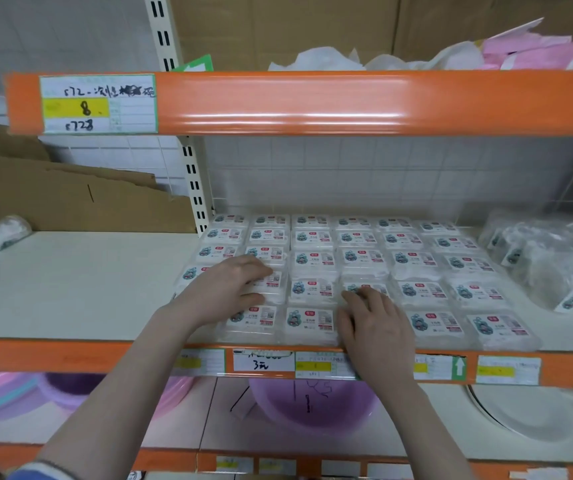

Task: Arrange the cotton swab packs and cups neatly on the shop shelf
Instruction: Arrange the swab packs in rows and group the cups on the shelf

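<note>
Several clear cotton swab packs (312, 261) with cartoon labels lie in a tidy grid on the middle shelf (70, 289). My left hand (222, 292) rests on the packs at the grid's front left, fingers slightly bent and thumb against a pack's front side. My right hand (371, 320) lies flat on a pack in the front row, fingers pointing away from me. A heap of clear bagged items (548, 254), perhaps cups, lies at the right end of the shelf.
The upper shelf rail (347, 102) with a handwritten price label (98, 103) hangs overhead. Cardboard sheets (70, 199) lean at the back left. Purple and pink plastic basins (309, 407) and a white plate (527, 414) sit on the shelf below.
</note>
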### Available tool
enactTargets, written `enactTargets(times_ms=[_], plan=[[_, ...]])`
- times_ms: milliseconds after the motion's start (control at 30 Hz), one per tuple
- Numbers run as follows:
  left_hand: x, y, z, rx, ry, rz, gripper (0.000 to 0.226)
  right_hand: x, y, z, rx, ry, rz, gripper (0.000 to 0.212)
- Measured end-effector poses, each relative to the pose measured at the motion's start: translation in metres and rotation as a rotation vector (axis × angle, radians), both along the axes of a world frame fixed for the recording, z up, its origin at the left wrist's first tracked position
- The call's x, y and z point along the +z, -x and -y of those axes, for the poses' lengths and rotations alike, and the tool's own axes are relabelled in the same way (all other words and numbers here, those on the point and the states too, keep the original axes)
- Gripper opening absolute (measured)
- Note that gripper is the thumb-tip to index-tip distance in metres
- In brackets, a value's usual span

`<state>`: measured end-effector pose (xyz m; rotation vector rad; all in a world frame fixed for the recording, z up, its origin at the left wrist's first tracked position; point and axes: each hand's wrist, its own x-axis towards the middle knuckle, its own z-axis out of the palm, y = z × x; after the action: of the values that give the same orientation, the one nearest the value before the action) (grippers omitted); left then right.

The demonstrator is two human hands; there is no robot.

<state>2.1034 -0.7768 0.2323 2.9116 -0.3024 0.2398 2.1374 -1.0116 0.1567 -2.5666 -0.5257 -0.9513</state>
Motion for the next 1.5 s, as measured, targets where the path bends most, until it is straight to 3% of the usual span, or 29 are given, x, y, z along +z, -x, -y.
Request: enactTargets(times_ms=[500, 833, 1167, 1500], plan=[[-0.006, -0.001, -0.002, 0.003, -0.009, 0.045, 0.049, 0.014, 0.002, 0.0, 0.01, 0.083, -0.134, 0.041], [-0.012, 0.013, 0.006, 0.043, 0.007, 0.167, 0.051, 0.016, 0.017, 0.008, 0.002, -0.031, -0.131, 0.041], [-0.037, 0.053, 0.038, 0.362, 0.141, 0.418, 0.043, 0.011, 0.029, 0.029, -0.019, -0.079, -0.09, 0.04], [-0.043, 0.089, 0.012, 0.55, 0.163, 0.515, 0.05, 0.022, 0.047, -0.008, 0.019, -0.062, -0.066, 0.039]])
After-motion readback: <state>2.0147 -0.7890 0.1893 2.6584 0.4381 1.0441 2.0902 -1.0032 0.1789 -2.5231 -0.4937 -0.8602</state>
